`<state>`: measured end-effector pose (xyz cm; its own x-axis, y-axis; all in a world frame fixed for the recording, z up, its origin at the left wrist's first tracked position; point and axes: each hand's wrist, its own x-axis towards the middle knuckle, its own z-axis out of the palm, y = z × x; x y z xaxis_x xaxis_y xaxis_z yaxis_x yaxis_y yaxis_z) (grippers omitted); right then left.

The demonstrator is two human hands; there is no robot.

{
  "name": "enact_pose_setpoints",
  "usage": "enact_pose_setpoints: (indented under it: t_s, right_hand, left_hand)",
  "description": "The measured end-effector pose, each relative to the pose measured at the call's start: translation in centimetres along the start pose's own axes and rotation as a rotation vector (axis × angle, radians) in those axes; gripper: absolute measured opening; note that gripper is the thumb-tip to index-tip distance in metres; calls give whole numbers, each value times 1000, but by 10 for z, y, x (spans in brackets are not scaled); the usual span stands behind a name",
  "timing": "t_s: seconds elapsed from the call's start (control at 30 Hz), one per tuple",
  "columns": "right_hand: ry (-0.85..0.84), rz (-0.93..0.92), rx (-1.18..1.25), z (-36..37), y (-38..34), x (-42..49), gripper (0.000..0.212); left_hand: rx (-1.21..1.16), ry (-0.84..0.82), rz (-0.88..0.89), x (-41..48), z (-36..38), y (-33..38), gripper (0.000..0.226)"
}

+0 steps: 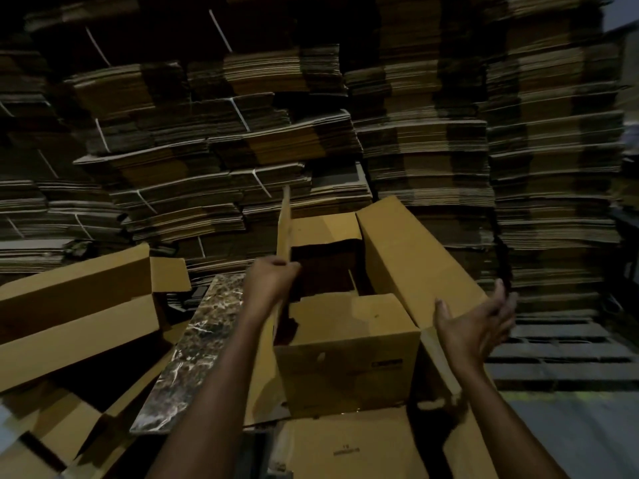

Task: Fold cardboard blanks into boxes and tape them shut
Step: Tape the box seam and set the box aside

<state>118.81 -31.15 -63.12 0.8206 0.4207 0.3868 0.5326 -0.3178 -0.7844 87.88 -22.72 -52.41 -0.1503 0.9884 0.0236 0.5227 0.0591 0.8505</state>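
At centre frame the box [345,357] was squared up but not yet closed or taped, its left flap [284,229] gripped upright by the left hand [271,281], the right hand [473,321] held spread just beside the right flap [408,257].

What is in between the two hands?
The open cardboard box, seen in the head view. The left hand grips its upright left flap; the right hand is open beside its right flap.
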Motion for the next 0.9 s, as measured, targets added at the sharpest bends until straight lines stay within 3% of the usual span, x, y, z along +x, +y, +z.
enact_pose_setpoints:
  t_s: [0.1,0.17,0.23,0.27,0.3,0.4,0.47,0.57,0.63,0.77,0.9]
  right_hand:
    - [-148,-322,-271,6,7,15,65]
    - [-315,-490,-345,14,11,22,33]
    - [-450,-475,-301,17,9,23,19]
    - [-500,-385,-230,15,5,19,19]
    - [-563,-251,-140,11,-1,13,24]
    - [-884,190,127,14,-8,-11,54]
    - [-959,286,203,24,-6,-18,67]
    - [-996,230,176,28,-7,-11,75]
    - [-1032,206,146,26,-7,-6,77]
    - [-980,127,79,22,-14,-2,75]
    - [-962,67,51,9,-14,-4,71]
  left_hand:
    - [168,133,-35,18,-54,-18,11]
    - [601,166,-79,21,-74,-45,12]
    - [943,109,-37,28,-68,-80,20]
    - [901,43,-10,25,-59,-96,21]
    - [702,-77,25,20,-46,-109,15]
    - [-159,-307,-94,-13,4,-127,29]
    - [-372,-340,-207,-24,22,-127,29]
    - [-412,-386,-263,-11,12,-129,32]
    - [-207,-395,-148,9,-3,-124,35]
    - [452,-166,317,25,17,-82,50]
    - [673,-442,356,27,71,-52,74]
